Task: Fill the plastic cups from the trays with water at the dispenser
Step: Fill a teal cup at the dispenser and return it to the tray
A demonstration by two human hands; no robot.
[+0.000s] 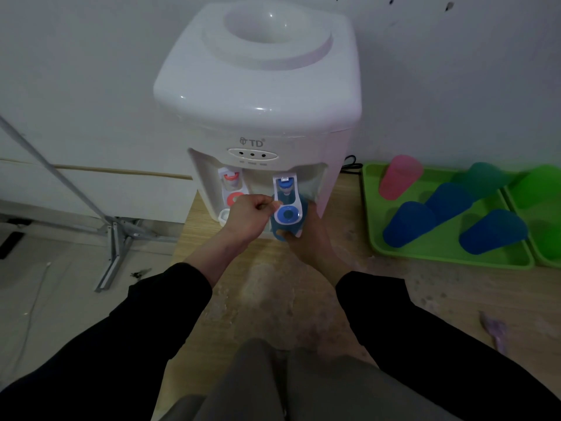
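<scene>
Blue plastic filled our right hand: its fingers were wrapped round the blue cup, which we held upright just under the blue tap, a little below the middle of the frame. Our left hand came in from the left with its fingers curled, thumb and forefinger pinching at the left edge of that tap. Both black sleeves ran down to the bottom corners.

Just left of the blue tap sat the red tap, untouched, in the same recess of the white dispenser, which stood on the wooden table against the wall and filled the upper middle of the frame.

At the right, well apart from our hands, a green tray lay on the table. It carried a pink cup, a teal cup and three spare blue cups. We could not tell whether any held water. A second green tray touched its right side at the frame's edge, with a green cup in it.

At the left, a metal stand stood on the floor.
</scene>
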